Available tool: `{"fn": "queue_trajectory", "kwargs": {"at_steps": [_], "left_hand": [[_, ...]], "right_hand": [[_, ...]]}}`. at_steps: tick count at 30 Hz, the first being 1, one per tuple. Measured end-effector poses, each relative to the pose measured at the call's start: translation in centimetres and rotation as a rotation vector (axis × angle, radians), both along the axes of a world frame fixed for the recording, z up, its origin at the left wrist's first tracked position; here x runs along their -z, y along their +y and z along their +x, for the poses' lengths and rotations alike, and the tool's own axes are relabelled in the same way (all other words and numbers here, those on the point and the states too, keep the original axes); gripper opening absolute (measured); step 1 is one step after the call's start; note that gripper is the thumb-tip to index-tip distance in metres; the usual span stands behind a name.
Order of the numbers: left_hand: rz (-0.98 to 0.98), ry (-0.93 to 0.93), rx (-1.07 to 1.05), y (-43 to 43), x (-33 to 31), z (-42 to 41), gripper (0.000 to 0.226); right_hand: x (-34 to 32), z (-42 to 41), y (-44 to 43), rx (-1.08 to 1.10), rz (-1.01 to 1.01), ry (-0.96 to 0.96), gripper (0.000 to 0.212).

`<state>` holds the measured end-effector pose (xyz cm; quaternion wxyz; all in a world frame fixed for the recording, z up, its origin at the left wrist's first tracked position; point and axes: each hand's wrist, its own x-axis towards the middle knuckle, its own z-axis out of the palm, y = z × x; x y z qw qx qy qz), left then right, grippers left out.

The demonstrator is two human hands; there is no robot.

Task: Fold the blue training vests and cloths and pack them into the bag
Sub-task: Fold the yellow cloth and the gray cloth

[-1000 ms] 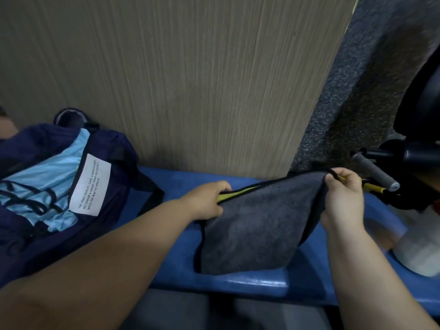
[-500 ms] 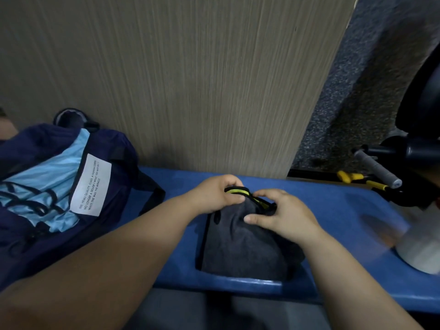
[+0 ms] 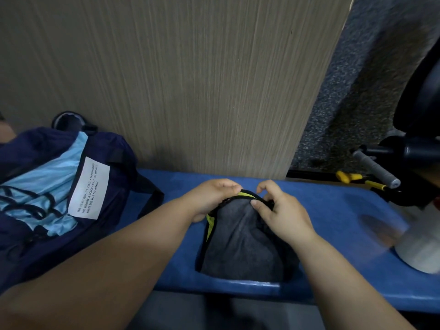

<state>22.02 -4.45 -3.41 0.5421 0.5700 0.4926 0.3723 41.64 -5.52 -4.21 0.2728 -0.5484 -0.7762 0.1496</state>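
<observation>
A grey cloth point(image 3: 240, 244) with black edging and a yellow inner side lies folded in half on the blue bench point(image 3: 333, 210). My left hand point(image 3: 212, 198) pinches its far left corner. My right hand point(image 3: 278, 210) pinches the far edge right beside it, thumb on the grey face. At the left lies the dark navy bag point(image 3: 112, 158), open, with a light blue vest point(image 3: 35, 186) and a white label point(image 3: 90, 188) showing inside.
A wood-grain panel point(image 3: 190, 79) rises right behind the bench. At the right stand a white roll point(image 3: 419, 248), a grey-handled tool point(image 3: 376, 167) and yellow-handled pliers point(image 3: 350, 178). Grey carpet point(image 3: 345, 103) lies beyond.
My right hand swung the cloth's right corner leftward over to the left hand, folding the spread cloth in half. Both hands now meet at its far edge.
</observation>
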Motion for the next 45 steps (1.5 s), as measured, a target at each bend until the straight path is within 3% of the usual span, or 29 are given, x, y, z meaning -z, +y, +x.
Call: {"fn": "queue_trajectory", "kwargs": {"at_steps": [9,11,16,22,29,35,41,43,45], "left_hand": [[-0.124,-0.109,0.336,0.0,1.3,-1.3,0.099],[-0.139,-0.133,0.365,-0.1,1.4,-1.3,0.105],[-0.100,-0.150,0.357,-0.4,1.2,-0.9,0.078],[-0.027,-0.076,0.294,-0.1,1.8,-0.6,0.076],[0.064,-0.072,-0.009,0.3,1.9,1.0,0.007],[0.040,-0.169,-0.164,1.1,0.2,0.4,0.011],[0.047,-0.166,-0.236,1.8,-1.2,-1.2,0.016],[0.052,-0.165,-0.259,2.1,-1.7,-1.8,0.017],[0.067,-0.154,-0.277,2.5,-2.3,-2.6,0.015]], "right_hand": [[0.7,0.6,0.7,0.063,0.000,0.059,0.004],[0.7,0.7,0.8,0.063,-0.010,0.050,0.003],[0.7,0.7,1.0,0.075,-0.031,0.049,0.015],[0.7,0.7,1.1,0.101,-0.004,0.122,0.013],[0.3,0.5,0.8,0.082,0.003,0.120,0.014],[0.3,2.1,1.6,0.075,-0.042,0.210,0.022],[-0.3,4.9,2.0,0.179,-0.384,0.366,0.060],[-0.1,5.8,2.1,0.237,-0.378,0.343,0.053],[0.2,6.6,2.5,0.307,-0.344,0.290,0.033]]}}
